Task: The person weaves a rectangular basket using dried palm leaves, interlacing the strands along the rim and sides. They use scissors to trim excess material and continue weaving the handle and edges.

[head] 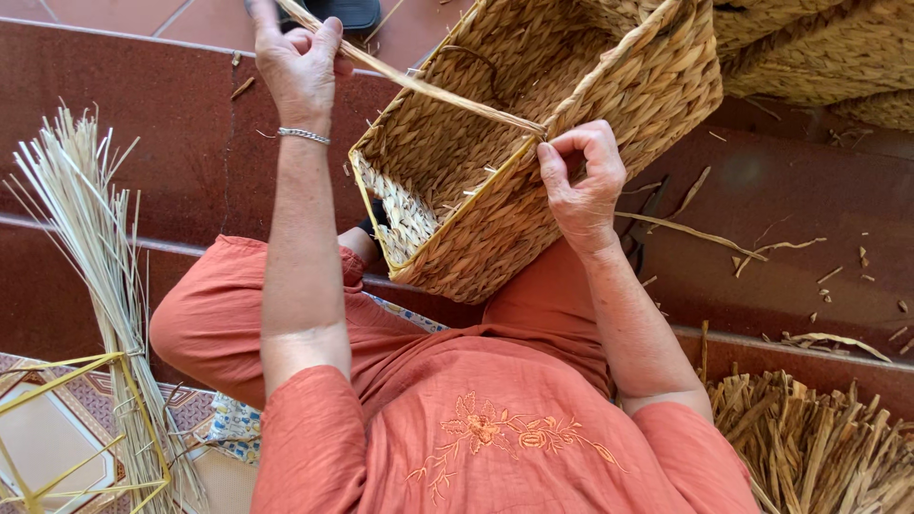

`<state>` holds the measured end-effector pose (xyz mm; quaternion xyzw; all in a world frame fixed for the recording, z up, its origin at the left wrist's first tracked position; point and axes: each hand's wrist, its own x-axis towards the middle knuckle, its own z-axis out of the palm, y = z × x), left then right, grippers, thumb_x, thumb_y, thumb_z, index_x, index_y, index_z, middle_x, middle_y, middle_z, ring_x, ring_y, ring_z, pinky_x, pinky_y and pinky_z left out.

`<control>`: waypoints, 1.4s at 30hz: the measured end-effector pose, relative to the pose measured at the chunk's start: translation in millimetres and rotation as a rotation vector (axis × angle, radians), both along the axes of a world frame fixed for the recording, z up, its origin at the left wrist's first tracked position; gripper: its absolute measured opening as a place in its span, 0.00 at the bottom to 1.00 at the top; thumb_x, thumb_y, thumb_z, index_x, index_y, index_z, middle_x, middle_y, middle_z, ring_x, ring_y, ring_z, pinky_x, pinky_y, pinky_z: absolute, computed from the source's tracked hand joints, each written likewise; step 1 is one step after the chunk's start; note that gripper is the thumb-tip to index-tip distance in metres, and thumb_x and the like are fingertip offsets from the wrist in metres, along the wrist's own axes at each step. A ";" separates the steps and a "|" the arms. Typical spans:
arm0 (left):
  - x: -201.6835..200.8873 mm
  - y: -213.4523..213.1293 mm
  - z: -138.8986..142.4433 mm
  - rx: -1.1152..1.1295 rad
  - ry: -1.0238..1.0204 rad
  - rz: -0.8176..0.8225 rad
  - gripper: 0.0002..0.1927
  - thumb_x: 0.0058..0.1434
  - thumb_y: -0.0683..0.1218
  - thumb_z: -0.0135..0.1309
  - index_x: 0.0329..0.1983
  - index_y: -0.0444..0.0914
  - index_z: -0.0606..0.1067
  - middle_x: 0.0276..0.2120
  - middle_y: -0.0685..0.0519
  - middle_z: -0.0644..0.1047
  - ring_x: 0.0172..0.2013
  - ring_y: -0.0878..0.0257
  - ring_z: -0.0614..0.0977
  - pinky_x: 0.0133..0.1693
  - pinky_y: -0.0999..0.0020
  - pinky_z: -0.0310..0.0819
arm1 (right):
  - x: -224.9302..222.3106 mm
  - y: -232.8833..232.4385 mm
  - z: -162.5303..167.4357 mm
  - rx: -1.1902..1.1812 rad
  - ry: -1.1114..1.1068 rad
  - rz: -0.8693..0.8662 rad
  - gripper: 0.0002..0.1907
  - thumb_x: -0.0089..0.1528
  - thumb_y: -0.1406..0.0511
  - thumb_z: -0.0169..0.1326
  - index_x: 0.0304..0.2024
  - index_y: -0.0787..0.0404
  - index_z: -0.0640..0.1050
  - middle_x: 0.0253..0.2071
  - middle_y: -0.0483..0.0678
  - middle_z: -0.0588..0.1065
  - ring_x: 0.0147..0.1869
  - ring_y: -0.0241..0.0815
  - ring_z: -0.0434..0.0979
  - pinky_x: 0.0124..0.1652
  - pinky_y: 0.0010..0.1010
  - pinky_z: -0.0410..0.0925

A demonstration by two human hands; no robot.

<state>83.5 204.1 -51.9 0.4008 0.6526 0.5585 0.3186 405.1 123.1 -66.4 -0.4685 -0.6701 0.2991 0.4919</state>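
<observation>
A rectangular woven straw basket [590,95] rests tilted on my lap, its open mouth turned toward me. A long flat straw strand [428,88] runs taut from the basket's rim up to the left. My left hand [300,62], with a silver bracelet at the wrist, is shut on the far end of that strand. My right hand [583,181] pinches the basket's rim where the strand enters the weave. A yellow wire frame edge shows along the basket's mouth.
A bundle of pale thin straws [90,247] leans at the left above a yellow wire frame [67,438]. Cut dried stalks [819,447] lie at the lower right. More woven baskets [828,48] sit at the top right. Straw scraps litter the red stone steps [143,143].
</observation>
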 end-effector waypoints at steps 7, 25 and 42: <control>-40.8 -14.4 1.8 0.230 1.002 -0.246 0.22 0.59 0.41 0.67 0.56 0.34 0.77 0.48 0.45 0.79 0.49 0.57 0.81 0.46 0.58 0.82 | -6.5 -3.7 -5.8 0.019 -0.035 -0.005 0.07 0.67 0.77 0.60 0.43 0.62 0.79 0.43 0.43 0.67 0.41 0.33 0.67 0.38 0.24 0.65; 114.2 -33.2 -25.8 -0.218 -0.803 -0.661 0.09 0.64 0.38 0.61 0.47 0.32 0.79 0.39 0.46 0.83 0.37 0.60 0.88 0.40 0.66 0.88 | -13.5 -8.1 14.4 -0.150 0.002 -0.060 0.06 0.66 0.74 0.63 0.39 0.65 0.77 0.42 0.43 0.67 0.40 0.29 0.71 0.38 0.21 0.69; 109.6 -39.4 -35.1 -0.327 -0.981 -0.792 0.14 0.61 0.36 0.64 0.50 0.33 0.81 0.39 0.51 0.84 0.38 0.65 0.86 0.43 0.70 0.84 | -11.7 -10.1 17.5 -0.161 0.010 -0.040 0.06 0.65 0.75 0.63 0.40 0.65 0.78 0.43 0.43 0.68 0.42 0.31 0.72 0.41 0.22 0.71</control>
